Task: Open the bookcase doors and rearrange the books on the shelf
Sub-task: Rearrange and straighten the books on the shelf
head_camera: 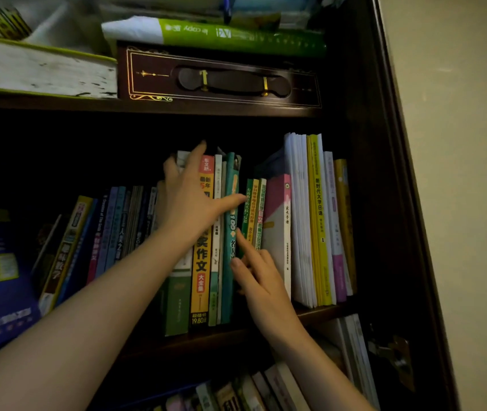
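Dark wooden shelf (206,341), upright row of books (319,221) standing on it, leaning books (70,250) at left

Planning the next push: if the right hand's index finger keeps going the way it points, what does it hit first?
Probably the teal book's spine: the right hand points its index up-left, and the tip looks to be at it already, though depth is unclear.
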{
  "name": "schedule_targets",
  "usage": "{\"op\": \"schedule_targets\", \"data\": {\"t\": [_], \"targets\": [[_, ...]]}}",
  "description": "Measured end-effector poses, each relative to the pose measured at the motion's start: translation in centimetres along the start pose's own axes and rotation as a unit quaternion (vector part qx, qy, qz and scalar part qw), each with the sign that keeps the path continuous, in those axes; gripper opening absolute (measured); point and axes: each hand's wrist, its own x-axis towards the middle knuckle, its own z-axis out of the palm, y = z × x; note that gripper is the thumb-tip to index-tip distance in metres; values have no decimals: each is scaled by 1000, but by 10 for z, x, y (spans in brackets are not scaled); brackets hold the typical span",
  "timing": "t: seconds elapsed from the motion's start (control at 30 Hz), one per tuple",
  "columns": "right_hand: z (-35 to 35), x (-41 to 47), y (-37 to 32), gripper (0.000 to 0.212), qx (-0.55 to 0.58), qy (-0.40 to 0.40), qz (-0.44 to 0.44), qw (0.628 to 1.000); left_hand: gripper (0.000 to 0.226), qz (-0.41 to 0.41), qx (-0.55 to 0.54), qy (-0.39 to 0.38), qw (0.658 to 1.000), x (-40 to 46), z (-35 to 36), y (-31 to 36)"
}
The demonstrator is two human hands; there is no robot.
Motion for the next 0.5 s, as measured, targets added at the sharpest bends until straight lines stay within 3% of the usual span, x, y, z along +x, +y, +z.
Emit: {"op": "schedule_targets", "data": {"t": [0.1,0.3,0.5], "targets": [[-1,-1,-1,46,5,8,-6,1000,100,8,-6,4,1000,2,1,-3],[-12,12,-16,51,-9,125,-57,990,94,17,-22,8,1000,4,1,-7],[-31,58,-34,62,-63,121,-54,989,91,25,-26,13,999,5,-2,-11]]}}
